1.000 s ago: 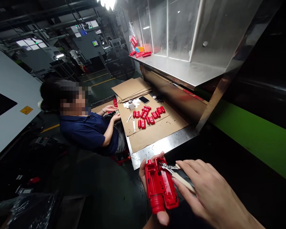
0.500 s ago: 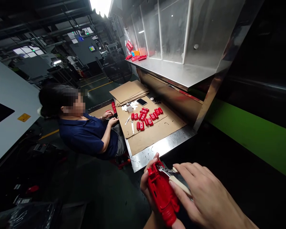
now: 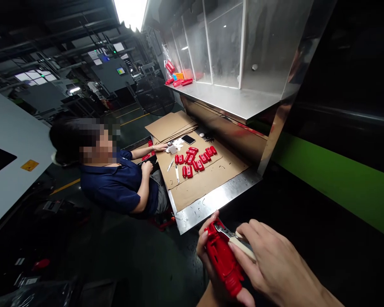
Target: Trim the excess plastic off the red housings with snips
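Note:
My left hand (image 3: 211,266) grips a red plastic housing (image 3: 223,260) from below, with its thumb at the top end and its fingers wrapped underneath. My right hand (image 3: 275,264) is closed on a small pair of cutters (image 3: 240,243) with cream handles. The metal jaws touch the upper edge of the red housing. Both hands are low in the picture, in front of the near corner of a steel table (image 3: 211,198).
Cardboard sheets (image 3: 208,177) cover the steel table, with several red parts (image 3: 195,157), a phone (image 3: 188,139) and small tools lying on them. A seated person in a dark blue shirt (image 3: 118,183) reaches onto the table. A steel shelf (image 3: 230,100) holds more red parts (image 3: 178,80).
The red housing has tilted, turning its side edge towards me. My hands moved slightly right and down in view. The seated person has reached one hand further onto the table.

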The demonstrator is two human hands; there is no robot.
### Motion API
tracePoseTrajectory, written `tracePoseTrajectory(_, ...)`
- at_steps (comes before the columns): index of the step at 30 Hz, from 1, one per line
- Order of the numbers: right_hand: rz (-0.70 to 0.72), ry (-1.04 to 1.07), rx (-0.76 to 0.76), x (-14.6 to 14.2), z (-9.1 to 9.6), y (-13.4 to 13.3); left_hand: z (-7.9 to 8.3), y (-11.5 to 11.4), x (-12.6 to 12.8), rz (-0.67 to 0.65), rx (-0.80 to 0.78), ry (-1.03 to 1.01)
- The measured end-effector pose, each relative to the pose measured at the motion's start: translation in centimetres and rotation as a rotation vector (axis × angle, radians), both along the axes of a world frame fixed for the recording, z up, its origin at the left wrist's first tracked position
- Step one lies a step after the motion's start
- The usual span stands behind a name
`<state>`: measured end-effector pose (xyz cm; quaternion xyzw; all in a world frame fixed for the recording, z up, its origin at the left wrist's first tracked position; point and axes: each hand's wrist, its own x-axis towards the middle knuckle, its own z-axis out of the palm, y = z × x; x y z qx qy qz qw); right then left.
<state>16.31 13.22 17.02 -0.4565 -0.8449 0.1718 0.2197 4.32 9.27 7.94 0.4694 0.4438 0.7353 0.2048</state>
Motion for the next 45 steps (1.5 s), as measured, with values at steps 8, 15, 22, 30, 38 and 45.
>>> tracePoseTrajectory(8, -0.048, 0.029, -0.443, 3.5, -0.2, 1.6, 1.6, -0.9, 1.8, -0.169, -0.199, -0.688)
tracePoseTrajectory(15, -0.033, 0.35, -0.408, 2.1, -0.4, 3.0, 4.3, -1.4, 2.3, -0.34, -0.414, -0.934)
tracePoseTrajectory(22, -0.033, 0.458, -0.475, 1.7, -1.0, 2.4, 4.0, -0.8, 2.9, -0.402, -0.294, -0.777)
tracePoseTrajectory(30, -0.19, 0.49, -0.37, 1.2, -2.7, 1.3, 3.8, -0.6, 3.0, -0.401, -0.293, -0.74)
tracePoseTrajectory(38, -0.031, 0.517, -0.466, 1.9, -3.3, 1.1, 1.9, -1.2, 3.5, -0.428, -0.268, -0.482)
tracePoseTrajectory(45, -0.032, 0.556, -0.725, 2.2, -4.0, -0.6, 1.2, -0.7, 2.5, -0.013, -0.341, -0.317)
